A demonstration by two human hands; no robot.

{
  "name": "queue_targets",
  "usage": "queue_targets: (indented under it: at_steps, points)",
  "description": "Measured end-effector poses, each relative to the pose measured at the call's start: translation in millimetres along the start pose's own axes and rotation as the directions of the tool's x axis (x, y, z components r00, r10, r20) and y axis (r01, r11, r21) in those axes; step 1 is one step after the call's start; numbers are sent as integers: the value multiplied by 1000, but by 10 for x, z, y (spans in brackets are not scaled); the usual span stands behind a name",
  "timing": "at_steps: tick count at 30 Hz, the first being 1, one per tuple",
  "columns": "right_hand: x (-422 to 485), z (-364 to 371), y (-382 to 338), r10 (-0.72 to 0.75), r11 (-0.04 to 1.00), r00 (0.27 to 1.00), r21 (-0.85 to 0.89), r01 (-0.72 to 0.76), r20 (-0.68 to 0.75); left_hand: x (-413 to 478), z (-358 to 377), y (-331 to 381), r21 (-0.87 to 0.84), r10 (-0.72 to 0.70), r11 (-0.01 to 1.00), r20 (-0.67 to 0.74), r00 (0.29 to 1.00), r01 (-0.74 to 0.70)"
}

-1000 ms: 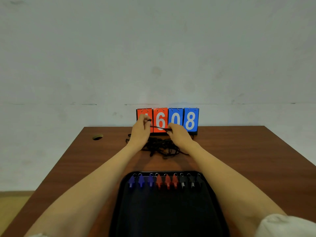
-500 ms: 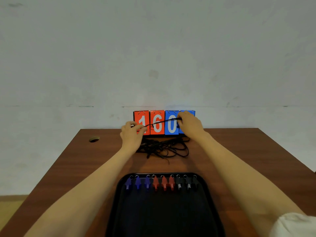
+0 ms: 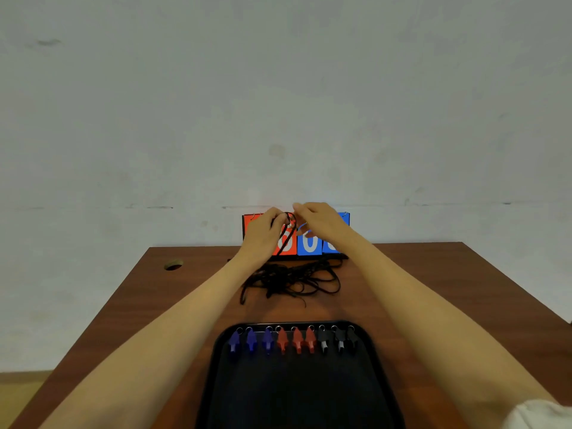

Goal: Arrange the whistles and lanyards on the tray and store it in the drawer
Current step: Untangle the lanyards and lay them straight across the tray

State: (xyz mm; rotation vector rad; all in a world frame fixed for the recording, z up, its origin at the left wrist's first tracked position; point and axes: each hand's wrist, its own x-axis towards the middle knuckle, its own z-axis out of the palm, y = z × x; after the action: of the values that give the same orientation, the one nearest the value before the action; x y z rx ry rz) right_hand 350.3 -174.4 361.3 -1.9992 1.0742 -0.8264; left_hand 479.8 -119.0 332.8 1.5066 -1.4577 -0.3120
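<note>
Both hands are raised together at the table's far edge [image 3: 433, 244]: left hand [image 3: 263, 232] and right hand [image 3: 322, 222] pinch one black lanyard [image 3: 288, 233]. Beneath them lies the tangled lanyard pile [image 3: 294, 278]; nearer, bare wood, then the whistles [image 3: 294, 340] along the tray's far rim [image 3: 363, 328].

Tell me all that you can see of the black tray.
The black tray lies flat on the brown table, at its near edge, between the forearms. It is dark, with rounded corners and a low rim. Nine whistles lie in a row along its far edge: three blue, three red, three black. The rest is bare. Neither hand touches it.
</note>
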Motion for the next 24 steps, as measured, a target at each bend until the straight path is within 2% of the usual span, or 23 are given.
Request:
queue_targets:
  at_steps: [3,6,11,14,16,19,21,23,24]
  points:
    - [5,-19,-120,16,993,999,120,-20,32,15,-92,82,-30,10,999,-36,999,-11]
    - [14,-44,-197,3,989,1000,146,-7,28,29,-207,131,0,45,999,-83,996,-45]
    - [-31,-73,-309,-82,982,989,178,59,122,53,-362,177,68,149,987,-83,985,-143]
    - [-47,-62,-339,-114,980,990,171,99,78,29,-409,171,74,171,983,-64,983,-166]
    - [-45,-58,-338,-120,986,993,116,119,1,10,-416,143,110,172,980,-61,983,-165]
    - [-43,-96,-325,-169,979,983,-128,159,-73,13,-423,4,415,232,886,-9,973,-207]
    - [-64,-147,-317,-198,951,978,-254,178,-57,20,-435,-125,610,129,778,82,988,-153]
    - [-103,-214,-320,-221,933,974,-301,197,-48,25,-433,-216,739,-97,673,147,984,-44]
    - [-123,-250,-332,-239,924,970,-317,214,-41,22,-425,-221,752,-185,659,166,969,-3]
